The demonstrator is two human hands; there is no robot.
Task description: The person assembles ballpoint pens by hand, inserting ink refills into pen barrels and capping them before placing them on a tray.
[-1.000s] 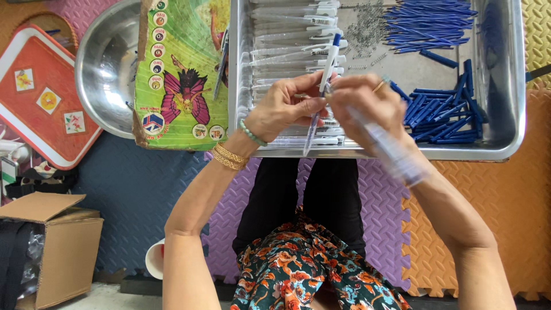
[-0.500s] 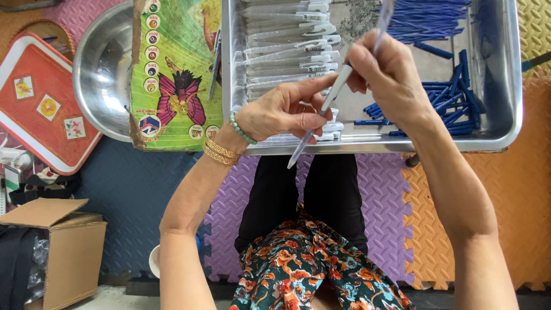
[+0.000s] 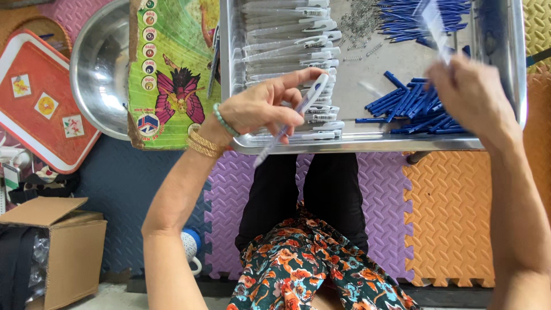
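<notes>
My left hand pinches a clear pen with a white clip over the near rim of a steel tray; the pen's tip slants down past the rim. My right hand is blurred and sits over the tray's right side, just right of a heap of blue pen parts. A thin pale piece, also blurred, sticks up from its fingers. Rows of clear pens lie in the tray's left half. Small metal springs and more blue parts lie at the far side.
A steel bowl and a green printed card lie left of the tray, then a red tray. An open cardboard box stands lower left. Purple and orange foam mats cover the floor around my legs.
My right hand has pulled away from the left hand and swung right to the blue parts, carrying the thin piece. My left hand keeps the clear pen almost in place.
</notes>
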